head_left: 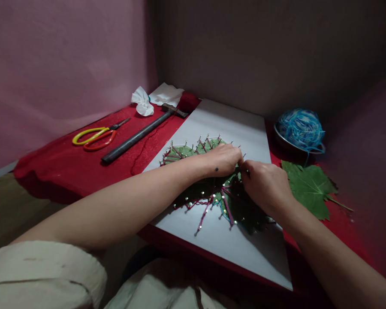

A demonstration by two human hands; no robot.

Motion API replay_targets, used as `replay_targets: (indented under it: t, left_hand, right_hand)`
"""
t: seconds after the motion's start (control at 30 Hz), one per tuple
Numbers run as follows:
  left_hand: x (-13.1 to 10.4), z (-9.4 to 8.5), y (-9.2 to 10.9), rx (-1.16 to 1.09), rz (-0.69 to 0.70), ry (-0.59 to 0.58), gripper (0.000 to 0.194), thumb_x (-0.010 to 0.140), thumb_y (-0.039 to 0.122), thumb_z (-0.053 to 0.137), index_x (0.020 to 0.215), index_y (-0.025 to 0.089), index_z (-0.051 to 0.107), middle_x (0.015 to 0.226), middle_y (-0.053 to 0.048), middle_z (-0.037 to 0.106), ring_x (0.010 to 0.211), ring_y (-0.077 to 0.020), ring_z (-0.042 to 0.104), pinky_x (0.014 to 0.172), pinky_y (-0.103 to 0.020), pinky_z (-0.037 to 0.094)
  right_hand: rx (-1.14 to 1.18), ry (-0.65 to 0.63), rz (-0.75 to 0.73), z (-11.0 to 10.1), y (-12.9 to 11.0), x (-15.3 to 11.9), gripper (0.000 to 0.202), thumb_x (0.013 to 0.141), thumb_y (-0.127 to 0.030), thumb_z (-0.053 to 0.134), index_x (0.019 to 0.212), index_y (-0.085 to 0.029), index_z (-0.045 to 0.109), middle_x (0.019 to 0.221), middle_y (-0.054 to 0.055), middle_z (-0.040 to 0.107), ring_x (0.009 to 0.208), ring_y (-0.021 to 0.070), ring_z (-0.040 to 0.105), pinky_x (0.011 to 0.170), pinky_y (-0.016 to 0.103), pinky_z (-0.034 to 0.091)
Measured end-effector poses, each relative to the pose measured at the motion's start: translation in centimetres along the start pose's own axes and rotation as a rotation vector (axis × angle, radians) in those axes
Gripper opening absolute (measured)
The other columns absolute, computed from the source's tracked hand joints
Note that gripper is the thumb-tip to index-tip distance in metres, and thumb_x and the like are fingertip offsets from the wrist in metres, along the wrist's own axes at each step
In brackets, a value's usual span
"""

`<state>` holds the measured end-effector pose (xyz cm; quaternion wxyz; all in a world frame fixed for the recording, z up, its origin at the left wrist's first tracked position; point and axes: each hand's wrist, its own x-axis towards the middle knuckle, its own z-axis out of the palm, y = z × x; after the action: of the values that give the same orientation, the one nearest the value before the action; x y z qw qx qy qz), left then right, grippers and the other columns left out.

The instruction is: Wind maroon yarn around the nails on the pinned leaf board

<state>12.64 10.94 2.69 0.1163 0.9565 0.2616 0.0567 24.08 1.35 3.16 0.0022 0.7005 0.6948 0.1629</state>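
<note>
A green leaf [244,206] lies on a white board [234,118], with several nails [206,211] standing around its outline and along its middle. Purple-red thread [227,208] runs between nails, and a little blue thread [219,201] shows near the leaf's base. My left hand [225,159] reaches across the leaf, its fingers closed at the leaf's right side. Against it, my right hand [264,182] is also closed, fingertips almost touching the left ones. Whatever the fingertips pinch is hidden, and both hands cover part of the leaf and nails.
On the red cloth [58,171] at left lie scissors [99,136] with yellow and orange handles, a hammer [138,137] and crumpled white tissue [143,102]. At right, a ball of blue yarn [300,126] sits in a metal bowl [284,143], beside another green leaf [310,186]. Walls stand close behind.
</note>
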Motion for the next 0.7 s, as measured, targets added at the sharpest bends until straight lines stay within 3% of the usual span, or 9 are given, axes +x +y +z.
replay_targets:
  t: [0.23, 0.5, 0.7]
  left_hand:
    - [-0.2, -0.5, 0.4, 0.015, 0.001, -0.017, 0.037, 0.07, 0.004, 0.047, 0.092, 0.02, 0.072, 0.084, -0.008, 0.065, 0.083, -0.0195, 0.055, 0.074, -0.029, 0.041]
    - [-0.2, -0.5, 0.4, 0.028, 0.006, -0.03, 0.032, 0.074, 0.008, 0.048, 0.093, 0.017, 0.072, 0.086, -0.01, 0.066, 0.084, -0.0207, 0.056, 0.073, -0.03, 0.041]
    - [-0.5, -1.3, 0.9, 0.022, 0.015, -0.102, 0.035, 0.077, 0.008, 0.048, 0.1, 0.018, 0.072, 0.087, -0.01, 0.067, 0.085, -0.0201, 0.056, 0.078, -0.031, 0.041]
  right_hand:
    - [0.069, -0.048, 0.057, 0.2, 0.3, 0.5, 0.03, 0.086, -0.024, 0.043, 0.096, -0.023, 0.071, 0.081, 0.006, 0.074, 0.071, 0.0217, 0.065, 0.053, 0.029, 0.027]
    - [0.004, -0.175, 0.0, -0.4, -0.1, 0.4, 0.032, 0.086, -0.023, 0.04, 0.094, -0.021, 0.071, 0.081, 0.009, 0.073, 0.072, 0.0227, 0.065, 0.052, 0.03, 0.024]
    - [0.136, -0.288, 0.045, -0.7, 1.3, 2.1, 0.027, 0.075, -0.027, 0.048, 0.083, -0.023, 0.074, 0.074, 0.006, 0.071, 0.07, 0.0205, 0.062, 0.054, 0.028, 0.031]
